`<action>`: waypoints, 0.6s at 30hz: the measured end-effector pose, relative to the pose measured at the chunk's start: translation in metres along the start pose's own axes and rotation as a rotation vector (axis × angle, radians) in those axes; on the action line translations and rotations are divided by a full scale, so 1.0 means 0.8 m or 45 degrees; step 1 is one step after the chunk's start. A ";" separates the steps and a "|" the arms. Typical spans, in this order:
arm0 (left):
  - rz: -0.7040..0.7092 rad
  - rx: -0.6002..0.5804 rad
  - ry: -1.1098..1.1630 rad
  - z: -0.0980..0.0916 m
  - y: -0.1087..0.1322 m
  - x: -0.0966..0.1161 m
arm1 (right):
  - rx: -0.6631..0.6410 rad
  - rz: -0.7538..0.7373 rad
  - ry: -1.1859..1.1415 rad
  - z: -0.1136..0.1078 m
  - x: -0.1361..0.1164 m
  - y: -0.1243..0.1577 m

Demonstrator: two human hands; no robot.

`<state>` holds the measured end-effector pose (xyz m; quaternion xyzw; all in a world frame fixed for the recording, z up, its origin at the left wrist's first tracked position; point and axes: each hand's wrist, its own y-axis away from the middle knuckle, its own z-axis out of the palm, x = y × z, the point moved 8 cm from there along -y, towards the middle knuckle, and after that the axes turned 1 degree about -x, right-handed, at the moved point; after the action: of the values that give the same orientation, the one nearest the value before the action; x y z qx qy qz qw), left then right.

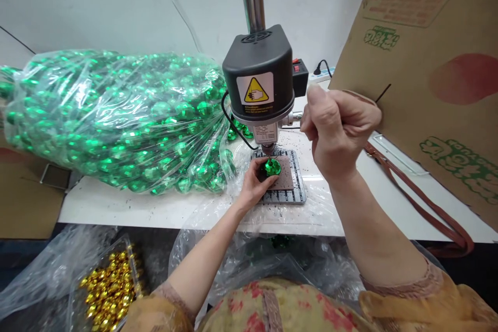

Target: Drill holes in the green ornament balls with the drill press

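Observation:
A small bench drill press [259,79] with a black head and a yellow warning label stands on a white table [116,206]. My left hand [254,182] holds a shiny green faceted ball [272,167] on a brown pad on the slotted drill table [288,187], right under the spindle. My right hand [337,125] is a closed fist around the press's feed lever [290,127] at the right of the head.
A large clear plastic bag of green balls [112,119] lies on the table at the left. A tray of gold balls [109,290] sits low at the front left. A cardboard box [431,57] leans at the right, with a brown strap [424,207] beneath it.

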<state>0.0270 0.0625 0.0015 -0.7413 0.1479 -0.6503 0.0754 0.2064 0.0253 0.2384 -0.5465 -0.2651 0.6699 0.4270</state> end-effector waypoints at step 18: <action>0.020 -0.004 0.020 0.001 0.003 0.002 | 0.009 -0.190 0.045 -0.010 0.003 0.028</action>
<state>0.0279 0.0598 0.0023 -0.7350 0.1553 -0.6554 0.0783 0.2073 0.0149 0.2167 -0.5354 -0.2951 0.6275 0.4821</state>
